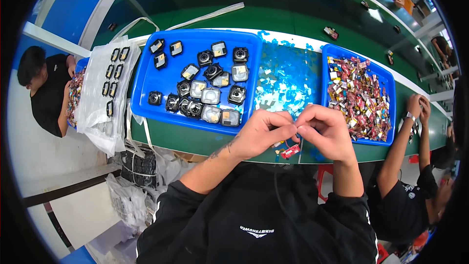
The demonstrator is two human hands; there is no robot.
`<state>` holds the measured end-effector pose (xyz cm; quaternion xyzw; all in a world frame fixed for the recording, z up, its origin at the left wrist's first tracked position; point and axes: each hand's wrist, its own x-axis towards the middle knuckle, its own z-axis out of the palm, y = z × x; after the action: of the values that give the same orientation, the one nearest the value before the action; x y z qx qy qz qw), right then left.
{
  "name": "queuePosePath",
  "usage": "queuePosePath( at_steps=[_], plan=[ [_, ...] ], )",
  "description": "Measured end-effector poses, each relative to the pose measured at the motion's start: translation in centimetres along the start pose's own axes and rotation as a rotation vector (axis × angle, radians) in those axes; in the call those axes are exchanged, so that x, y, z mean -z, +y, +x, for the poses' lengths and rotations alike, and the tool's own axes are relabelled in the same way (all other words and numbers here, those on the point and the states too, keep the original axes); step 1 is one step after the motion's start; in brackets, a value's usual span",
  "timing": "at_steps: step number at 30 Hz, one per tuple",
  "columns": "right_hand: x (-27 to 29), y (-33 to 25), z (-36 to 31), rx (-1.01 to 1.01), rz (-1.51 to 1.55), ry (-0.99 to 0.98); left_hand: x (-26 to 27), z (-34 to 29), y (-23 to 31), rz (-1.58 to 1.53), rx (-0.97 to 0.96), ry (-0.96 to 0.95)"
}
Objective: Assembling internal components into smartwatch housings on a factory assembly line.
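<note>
My left hand (267,131) and my right hand (326,129) meet above the bench's near edge, thumbs and forefingers pinched together tip to tip. Just below the fingertips hangs a small red part (290,152) with thin leads and a yellowish bit beside it. The exact spot where the fingers grip it is hidden. To the left, a blue tray (168,79) carries several black watch-like cases (213,71), some showing a round face and others a pale square side. On the right, another blue tray (386,138) is heaped with small red wired parts (359,98).
Scraps of blue film (283,78) cover the bench between the trays. At far left, black frames (114,71) lie on white sheeting (93,102), near a seated person (46,88). Another person's arms (403,137) reach in at right. Beyond runs a green conveyor belt (273,10) with scattered parts.
</note>
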<state>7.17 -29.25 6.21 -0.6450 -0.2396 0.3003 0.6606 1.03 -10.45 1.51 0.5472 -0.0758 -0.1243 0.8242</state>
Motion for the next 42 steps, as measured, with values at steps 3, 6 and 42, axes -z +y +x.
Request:
queuePosePath(
  at_steps=[3,6,42],
  plan=[
    [-0.1,0.5,-0.2,0.061,-0.112,0.087,-0.4,-0.1,-0.1,0.105,-0.070,0.022],
    [0.3,0.8,0.2,0.219,-0.397,0.141,-0.8,0.1,0.2,0.299,-0.149,0.086],
    [-1.5,2.3,-1.8,0.049,0.038,0.300,-0.9,0.8,-0.4,0.091,-0.175,0.342]
  ],
)
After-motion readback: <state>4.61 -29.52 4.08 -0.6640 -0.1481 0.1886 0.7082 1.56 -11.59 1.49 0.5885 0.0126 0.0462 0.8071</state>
